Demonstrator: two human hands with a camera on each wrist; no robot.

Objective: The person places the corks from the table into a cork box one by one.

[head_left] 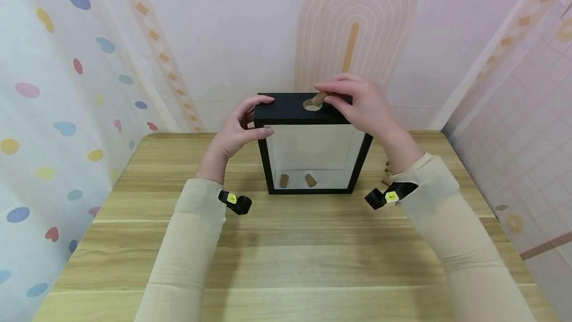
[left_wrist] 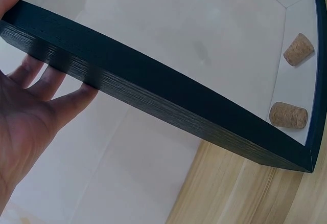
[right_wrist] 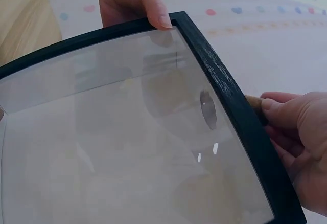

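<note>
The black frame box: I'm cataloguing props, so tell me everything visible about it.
The black frame box stands upright on the wooden table, near its far edge. It is a deep, matte black, wood-like frame with a clear front pane and a pale back. A round hole opens in its top edge. Two corks lie on its inner floor. The left hand grips its top left corner; the right hand holds a cork tilted at the hole.
</note>
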